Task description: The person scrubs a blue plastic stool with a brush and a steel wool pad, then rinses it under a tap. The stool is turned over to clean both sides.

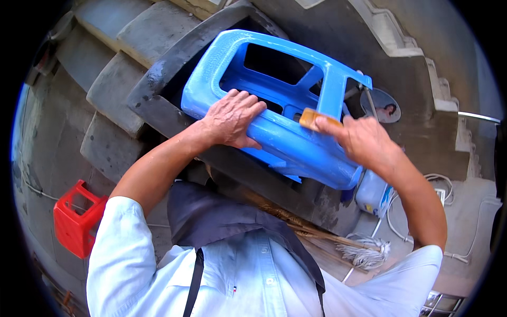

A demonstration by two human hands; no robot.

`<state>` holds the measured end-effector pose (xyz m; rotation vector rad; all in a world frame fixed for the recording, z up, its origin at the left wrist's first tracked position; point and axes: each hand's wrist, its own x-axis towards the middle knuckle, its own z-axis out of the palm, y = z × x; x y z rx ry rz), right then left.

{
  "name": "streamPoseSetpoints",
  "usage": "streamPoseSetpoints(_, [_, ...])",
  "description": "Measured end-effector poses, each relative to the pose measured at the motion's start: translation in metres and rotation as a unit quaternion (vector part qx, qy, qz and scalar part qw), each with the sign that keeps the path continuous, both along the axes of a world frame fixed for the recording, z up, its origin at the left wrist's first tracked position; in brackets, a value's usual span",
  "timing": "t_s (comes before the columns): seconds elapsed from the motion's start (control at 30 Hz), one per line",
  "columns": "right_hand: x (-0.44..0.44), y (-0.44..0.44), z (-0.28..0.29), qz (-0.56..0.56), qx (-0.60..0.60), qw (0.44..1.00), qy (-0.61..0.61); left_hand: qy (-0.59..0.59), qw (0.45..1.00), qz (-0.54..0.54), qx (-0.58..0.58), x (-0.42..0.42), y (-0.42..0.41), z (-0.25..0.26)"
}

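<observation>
A wet blue plastic stool lies on its side across a dark concrete sink, its cut-out openings facing up and a soapy film on its surface. My left hand grips the stool's near side rail, fingers over the edge of an opening and thumb below. My right hand holds a yellowish-brown scrubbing brush against the same rail, farther right. The underside of the brush is hidden, so its bristles do not show.
Concrete steps rise on the left. A small red plastic stool stands on the floor at left. To the right are a light-blue plastic container, a string mop, white cables and an oval picture.
</observation>
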<state>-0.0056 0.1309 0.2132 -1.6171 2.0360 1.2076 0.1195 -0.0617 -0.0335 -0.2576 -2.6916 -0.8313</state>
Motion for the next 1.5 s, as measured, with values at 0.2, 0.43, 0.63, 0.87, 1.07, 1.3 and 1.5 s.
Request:
streamPoseSetpoints(0.2, [-0.013, -0.005, -0.004, 0.002, -0.026, 1.000, -0.002, 0.008, 1.000, 0.007, 0.002, 0.002, 0.002, -0.002])
streamPoseSetpoints(0.43, [0.016, 0.008, 0.001, -0.016, 0.000, 0.999, -0.029, -0.013, 1.000, 0.006, 0.003, -0.001, 0.000, 0.000])
streamPoseSetpoints(0.63, [-0.002, 0.012, -0.008, 0.008, -0.036, 0.999, 0.000, -0.023, 1.000, 0.004, 0.003, 0.001, 0.000, 0.000])
streamPoseSetpoints(0.87, [-0.027, 0.012, -0.016, 0.020, -0.081, 0.996, 0.016, -0.024, 1.000, 0.001, -0.002, -0.003, -0.001, 0.005])
streamPoseSetpoints(1.07, [0.036, 0.053, -0.010, -0.042, -0.122, 0.992, -0.004, -0.040, 0.999, 0.010, 0.005, 0.001, -0.001, 0.005])
streamPoseSetpoints(1.3, [0.089, 0.149, -0.062, -0.259, -0.363, 0.895, 0.022, -0.026, 1.000, -0.001, 0.003, -0.002, 0.001, 0.004])
streamPoseSetpoints(1.5, [0.088, 0.121, -0.083, -0.294, -0.420, 0.858, 0.035, -0.051, 0.998, 0.020, -0.025, 0.000, 0.001, 0.012])
